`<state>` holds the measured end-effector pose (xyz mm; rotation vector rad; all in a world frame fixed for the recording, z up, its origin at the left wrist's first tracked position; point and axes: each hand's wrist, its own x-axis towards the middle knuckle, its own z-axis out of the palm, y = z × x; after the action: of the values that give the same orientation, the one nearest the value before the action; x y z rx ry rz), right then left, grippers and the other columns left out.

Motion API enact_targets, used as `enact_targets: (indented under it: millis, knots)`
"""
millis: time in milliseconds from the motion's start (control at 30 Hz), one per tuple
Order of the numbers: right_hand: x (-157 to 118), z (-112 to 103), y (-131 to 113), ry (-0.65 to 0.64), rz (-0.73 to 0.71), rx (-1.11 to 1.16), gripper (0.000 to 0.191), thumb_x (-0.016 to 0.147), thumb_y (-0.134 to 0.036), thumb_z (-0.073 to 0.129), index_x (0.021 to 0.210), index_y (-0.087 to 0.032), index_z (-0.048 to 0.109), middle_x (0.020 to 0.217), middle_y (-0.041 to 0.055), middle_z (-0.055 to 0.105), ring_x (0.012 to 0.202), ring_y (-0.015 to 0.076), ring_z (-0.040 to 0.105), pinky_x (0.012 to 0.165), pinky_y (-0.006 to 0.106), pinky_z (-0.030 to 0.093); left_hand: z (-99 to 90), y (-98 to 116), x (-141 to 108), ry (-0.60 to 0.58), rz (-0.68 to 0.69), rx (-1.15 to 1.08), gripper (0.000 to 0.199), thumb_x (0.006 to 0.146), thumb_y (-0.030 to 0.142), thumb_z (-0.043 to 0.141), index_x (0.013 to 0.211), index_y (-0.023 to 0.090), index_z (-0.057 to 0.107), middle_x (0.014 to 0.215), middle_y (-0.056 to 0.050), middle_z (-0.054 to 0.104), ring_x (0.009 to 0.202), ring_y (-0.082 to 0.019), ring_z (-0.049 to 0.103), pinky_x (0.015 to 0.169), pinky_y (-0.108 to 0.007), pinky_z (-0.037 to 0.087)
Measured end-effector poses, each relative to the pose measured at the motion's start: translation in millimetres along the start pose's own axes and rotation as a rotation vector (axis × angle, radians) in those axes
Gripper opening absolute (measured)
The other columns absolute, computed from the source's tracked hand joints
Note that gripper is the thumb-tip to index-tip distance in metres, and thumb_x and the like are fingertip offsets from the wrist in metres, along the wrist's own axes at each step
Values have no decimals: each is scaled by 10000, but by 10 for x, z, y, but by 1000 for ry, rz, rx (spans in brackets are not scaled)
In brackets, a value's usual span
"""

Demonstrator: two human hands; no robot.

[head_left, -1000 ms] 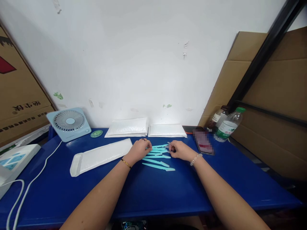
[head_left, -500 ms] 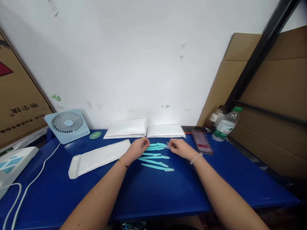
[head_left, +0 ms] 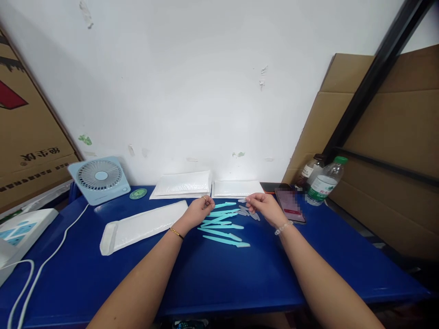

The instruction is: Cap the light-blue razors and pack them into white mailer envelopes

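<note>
Several teal eyebrow razors (head_left: 224, 243) lie fanned out on the blue table, handles to the left and blades to the right. At their upper left, my left hand (head_left: 200, 211) pinches the handle end of one teal razor (head_left: 226, 204). Across from it, my right hand (head_left: 262, 208) is closed on a small translucent blade cover (head_left: 242, 200), held just right of that razor's blade and apart from it. Beneath my right fingers lie several more loose translucent blade covers (head_left: 254, 215).
White padded mailers (head_left: 180, 185) lean by the wall, and a long one (head_left: 144, 228) lies left of my hand. A blue fan (head_left: 101, 180) and a power strip (head_left: 20, 233) with cables are on the left. Right stand a phone (head_left: 290, 205) and bottles (head_left: 324, 185).
My right hand has drawn back slightly to the right with the blade cover, away from the razor. Loose covers now show beneath it. My left hand keeps its pinch.
</note>
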<state>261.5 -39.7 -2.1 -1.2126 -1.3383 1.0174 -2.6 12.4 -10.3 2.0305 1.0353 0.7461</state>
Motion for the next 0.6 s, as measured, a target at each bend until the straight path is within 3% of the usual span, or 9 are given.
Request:
enact_targets:
  millis: [167,400,600]
  knots:
    - [12,64,63,37,-21,25,371,701,-517,692,725,-152,628,612,17,623,482,92,524,450,216,438,7,-6,9,-22,3,-78,224,818,393,490,832,172,528,707,18,511,635,-112,526,586,-226,423]
    - [-9,181,75,-28,-11,9,378,720,-520,678,710,-147,618,603,14,620,484,87,530,461,210,443,60,30,6,-55,-7,-119,228,809,399,507,831,173,524,684,23,513,633,-113,542,588,-224,426]
    - [-19,112,9,85,-36,57,369,695,-512,704,703,-154,617,613,13,619,477,80,501,445,207,414,33,60,1,-15,-18,-176,204,801,368,519,814,165,521,714,19,509,636,-103,522,608,-231,440]
